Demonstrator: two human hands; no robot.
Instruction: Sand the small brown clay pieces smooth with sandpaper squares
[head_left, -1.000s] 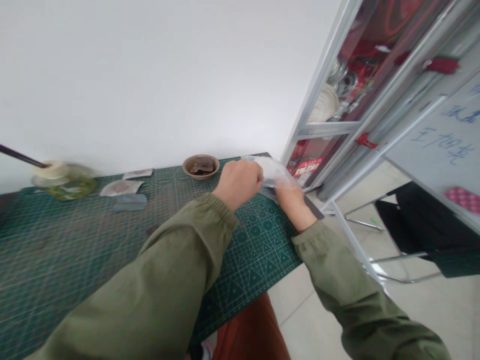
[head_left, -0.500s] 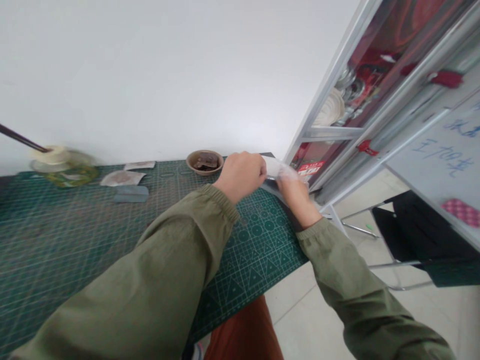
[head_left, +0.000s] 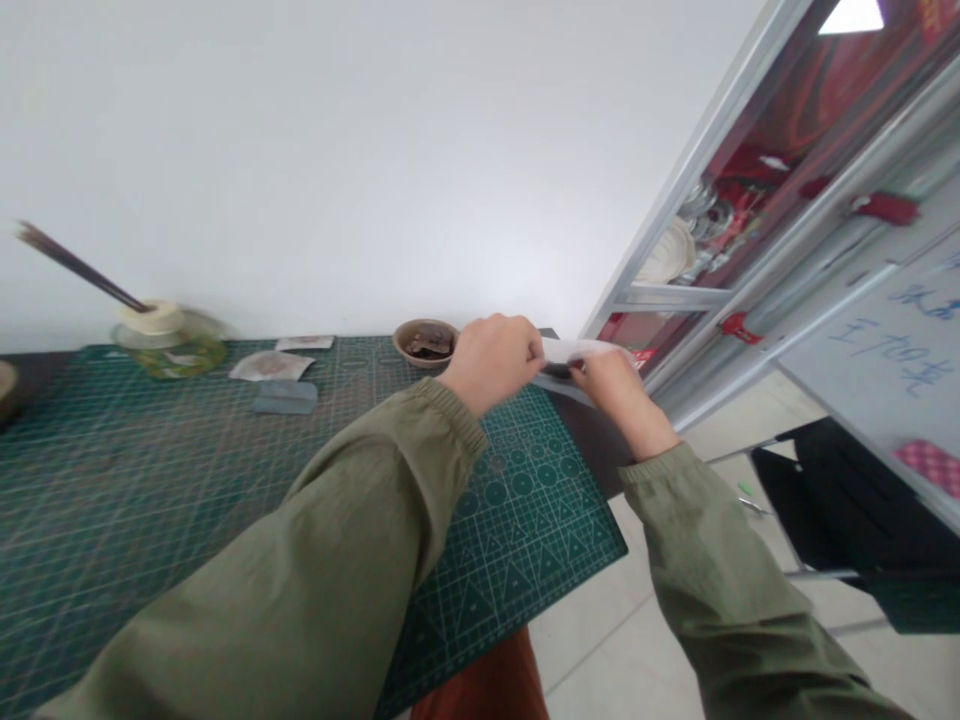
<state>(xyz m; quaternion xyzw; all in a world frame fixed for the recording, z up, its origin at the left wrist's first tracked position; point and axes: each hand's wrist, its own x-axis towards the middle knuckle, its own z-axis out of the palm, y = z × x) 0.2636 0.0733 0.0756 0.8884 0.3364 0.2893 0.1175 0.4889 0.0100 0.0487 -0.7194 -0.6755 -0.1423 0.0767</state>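
My left hand (head_left: pixel 496 360) is closed on the left end of a thin white sheet (head_left: pixel 559 350) at the far right corner of the green cutting mat (head_left: pixel 525 480). My right hand (head_left: pixel 616 392) pinches the same sheet farther right, fingers pressed together. Under the sheet, between the hands, is something dark and blurred. Just left of my left hand stands a brown bowl (head_left: pixel 426 343) with dark flat pieces in it.
At the left are a glass jar (head_left: pixel 169 345) holding dark sticks, pale paper pieces (head_left: pixel 272 366) and a grey strip (head_left: pixel 285 397). A glass-fronted cabinet (head_left: pixel 675 293) rises behind my right hand. A black folding chair (head_left: pixel 840 500) stands at the right.
My right hand has moved slightly right along the white sheet, and its fingers now show in a pinch. The view has shifted, so the jar and bowl appear farther right.
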